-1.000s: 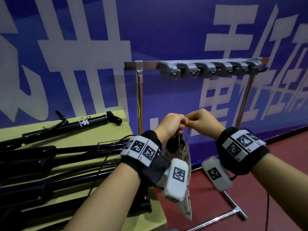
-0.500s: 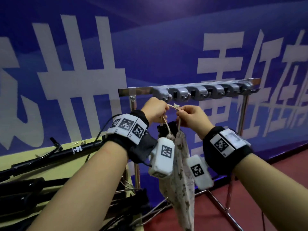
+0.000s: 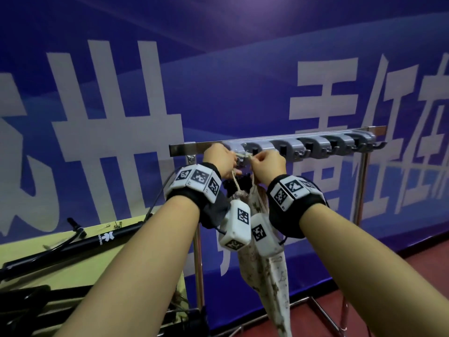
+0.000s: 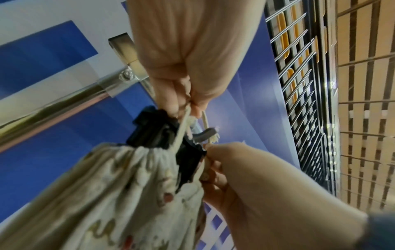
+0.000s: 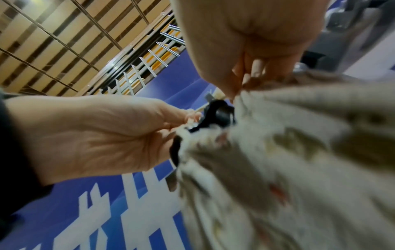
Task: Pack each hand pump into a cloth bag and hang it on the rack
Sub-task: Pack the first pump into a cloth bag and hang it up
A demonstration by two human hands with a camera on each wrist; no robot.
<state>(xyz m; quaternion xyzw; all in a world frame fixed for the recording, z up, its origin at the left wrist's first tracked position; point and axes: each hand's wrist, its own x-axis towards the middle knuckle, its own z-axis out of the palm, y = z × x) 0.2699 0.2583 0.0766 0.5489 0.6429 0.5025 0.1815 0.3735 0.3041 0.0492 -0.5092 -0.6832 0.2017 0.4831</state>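
A patterned cloth bag (image 3: 267, 276) hangs below both hands at the left end of the rack (image 3: 291, 139). A pump's black handle (image 3: 239, 188) sticks out of the gathered bag mouth. My left hand (image 3: 220, 161) pinches the cream drawstring (image 3: 234, 183), and my right hand (image 3: 267, 164) pinches it on the other side. The cord is stretched between them at a grey hook (image 3: 243, 158). In the left wrist view, the left hand (image 4: 188, 104) holds the drawstring (image 4: 183, 125) beside the hook (image 4: 205, 135). In the right wrist view, the right hand (image 5: 241, 84) pinches at the bag (image 5: 288, 152) mouth.
Several more grey hooks (image 3: 328, 148) run along the rack bar to the right, all bare. Black hand pumps (image 3: 73, 244) lie on a yellow-green table (image 3: 60, 273) at lower left. A blue banner wall stands behind the rack, with red floor (image 3: 401, 288) and the rack's legs below.
Both hands have lifted the bag by its drawstring from well below the rack bar up to the leftmost hooks. The view has tilted up with them.
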